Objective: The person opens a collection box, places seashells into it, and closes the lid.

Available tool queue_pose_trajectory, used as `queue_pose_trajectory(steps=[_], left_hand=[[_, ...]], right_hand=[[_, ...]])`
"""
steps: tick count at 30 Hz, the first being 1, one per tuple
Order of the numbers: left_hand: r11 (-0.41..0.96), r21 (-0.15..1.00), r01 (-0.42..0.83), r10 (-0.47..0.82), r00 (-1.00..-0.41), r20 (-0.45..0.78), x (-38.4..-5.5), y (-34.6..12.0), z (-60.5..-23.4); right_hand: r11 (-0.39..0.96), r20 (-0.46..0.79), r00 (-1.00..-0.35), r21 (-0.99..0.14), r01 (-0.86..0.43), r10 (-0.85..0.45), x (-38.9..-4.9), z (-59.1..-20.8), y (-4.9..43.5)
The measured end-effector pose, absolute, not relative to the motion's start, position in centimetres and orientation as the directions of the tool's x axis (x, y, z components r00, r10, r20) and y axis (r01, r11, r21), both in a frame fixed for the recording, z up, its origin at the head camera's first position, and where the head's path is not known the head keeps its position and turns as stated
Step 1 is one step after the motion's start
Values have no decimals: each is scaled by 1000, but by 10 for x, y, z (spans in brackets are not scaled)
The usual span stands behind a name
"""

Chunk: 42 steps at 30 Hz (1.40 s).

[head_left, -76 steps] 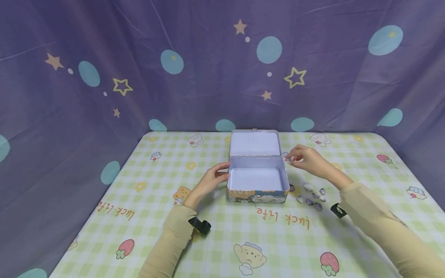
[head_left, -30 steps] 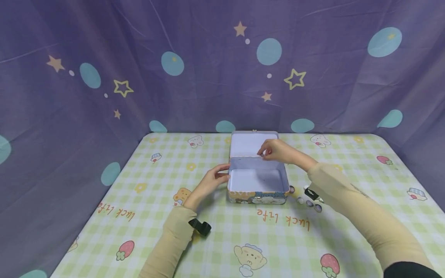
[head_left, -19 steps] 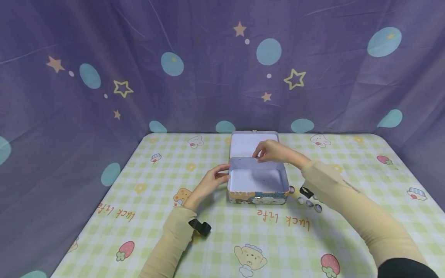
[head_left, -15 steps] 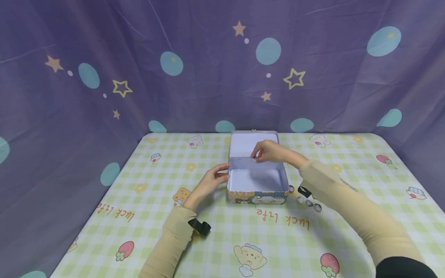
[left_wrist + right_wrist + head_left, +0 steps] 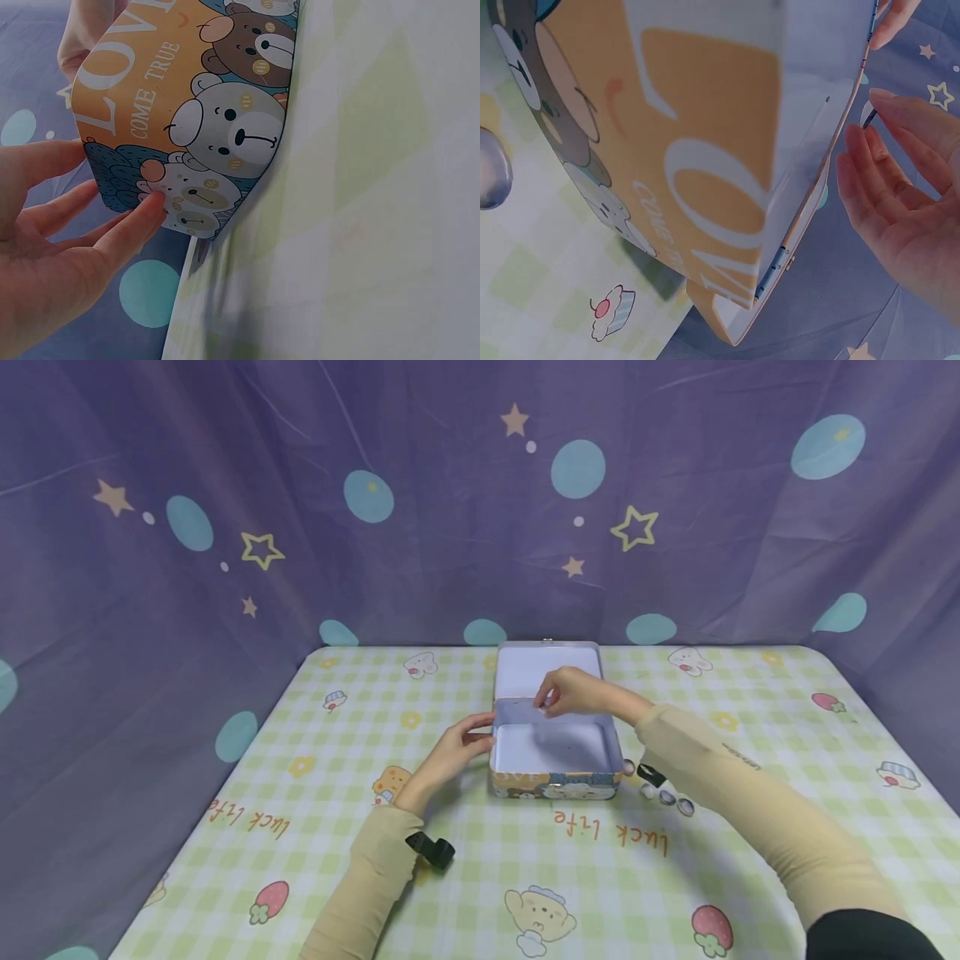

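Shell [image 5: 869, 117]: pinched in the right hand [image 5: 576, 692], above the box's [image 5: 557, 787] back part
Right hand: fingers angled down, thumb and fingertips nearly together
Left hand [image 5: 447, 752]: loosely spread, fingers against the box's side
Box: below the right hand, lid [image 5: 549, 670] open, dark speck [image 5: 569, 747] inside

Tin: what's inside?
Visible in the tin: pale floor, one dark speck; no pieces seen lying there. The right hand, pinching a small piece, covers part of the back wall. Hidden: the inner face of the front wall.
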State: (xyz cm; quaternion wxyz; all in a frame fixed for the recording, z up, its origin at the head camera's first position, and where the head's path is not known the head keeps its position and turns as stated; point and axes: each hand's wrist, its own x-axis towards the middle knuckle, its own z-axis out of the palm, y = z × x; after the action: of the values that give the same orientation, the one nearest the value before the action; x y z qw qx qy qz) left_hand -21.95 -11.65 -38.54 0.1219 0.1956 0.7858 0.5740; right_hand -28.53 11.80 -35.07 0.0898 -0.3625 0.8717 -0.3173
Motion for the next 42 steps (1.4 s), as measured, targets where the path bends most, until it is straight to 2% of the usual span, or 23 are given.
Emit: queue_pose_trajectory(steps=[12, 18, 27, 37, 42], left_hand=[[223, 960, 170, 443, -895, 55, -237, -120, -412], [241, 952, 189, 429, -901, 71, -239, -121, -418], [211, 961, 181, 435, -897, 74, -238, -120, -416], [227, 955, 194, 436, -896, 78, -238, -121, -416], [234, 954, 188, 446, -893, 67, -227, -118, -398]], right_hand=[[565, 37, -731, -608, -557, -681, -285, -354, 114], [560, 66, -743, -614, -557, -667, -279, -351, 122], [505, 126, -769, -685, -525, -627, -263, -352, 145], [494, 198, -818, -713, -498, -540, -249, -361, 169], [516, 216, -852, -716, -470, -476, -240, -362, 184]])
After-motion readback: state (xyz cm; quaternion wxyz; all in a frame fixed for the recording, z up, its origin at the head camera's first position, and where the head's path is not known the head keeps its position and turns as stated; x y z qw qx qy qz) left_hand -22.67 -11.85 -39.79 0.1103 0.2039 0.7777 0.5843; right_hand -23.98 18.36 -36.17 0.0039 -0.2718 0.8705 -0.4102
